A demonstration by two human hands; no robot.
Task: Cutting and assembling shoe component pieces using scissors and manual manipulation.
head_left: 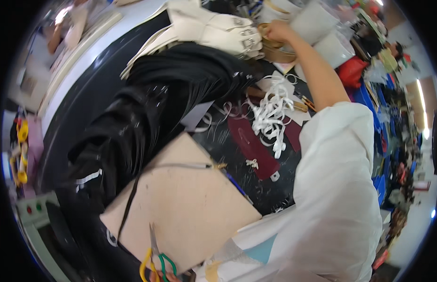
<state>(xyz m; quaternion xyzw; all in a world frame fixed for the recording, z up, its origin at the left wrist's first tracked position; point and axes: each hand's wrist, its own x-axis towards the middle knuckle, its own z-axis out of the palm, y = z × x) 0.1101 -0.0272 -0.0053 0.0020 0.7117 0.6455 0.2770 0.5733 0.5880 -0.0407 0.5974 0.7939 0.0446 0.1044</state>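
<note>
At the lower edge, my left hand (pixel 165 278), only partly in the picture, holds scissors (pixel 153 242) with one yellow and one green handle. Their blades point up over a pale square board (pixel 190 202). My right arm, in a white sleeve, stretches to the far side, where my right hand (pixel 278 32) has its fingers closed at the rim of a tan tape roll (pixel 264 31). Beside that hand lies a stack of cream straps with metal buckles (pixel 246 36). A thin black strip (pixel 129 204) runs across the board's left corner.
A big heap of black strips (pixel 148 108) covers the left middle. Tangled white ribbon (pixel 271 115) lies over maroon pieces (pixel 251 148). A blue pen (pixel 236 182) is at the board's right edge. Large wrapped white rolls (pixel 315 21) stand far right.
</note>
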